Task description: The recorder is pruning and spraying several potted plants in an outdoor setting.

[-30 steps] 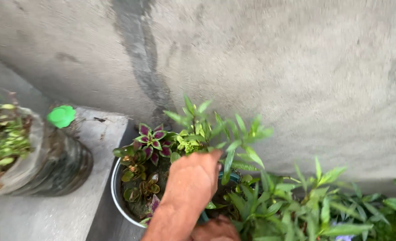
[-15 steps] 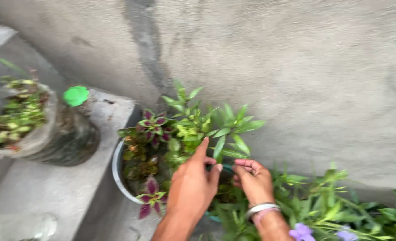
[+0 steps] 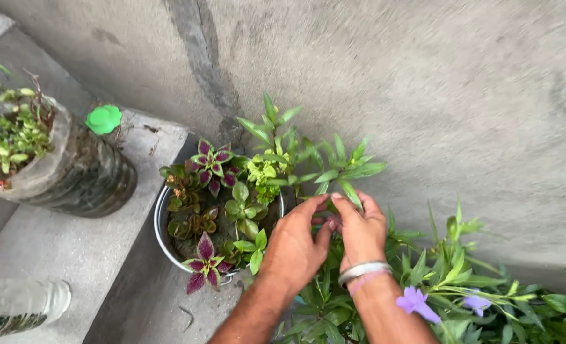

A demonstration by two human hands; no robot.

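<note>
At the lower centre of the frame, 2 hands are brought together over a leafy green stem (image 3: 334, 175) beside the metal pot (image 3: 163, 232). The left hand (image 3: 294, 245) and right hand (image 3: 361, 230) are curled, fingertips touching; what is pinched cannot be told. Tending seems underway; a gentle, steady pull would be needed.

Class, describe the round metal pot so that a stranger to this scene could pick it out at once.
Find the grey wall. At its foot, just left of both hands, sits the metal pot, full of purple-and-green leaves. Unlike the plastic bottle planter on the ledge, it has a shiny round rim.
</note>
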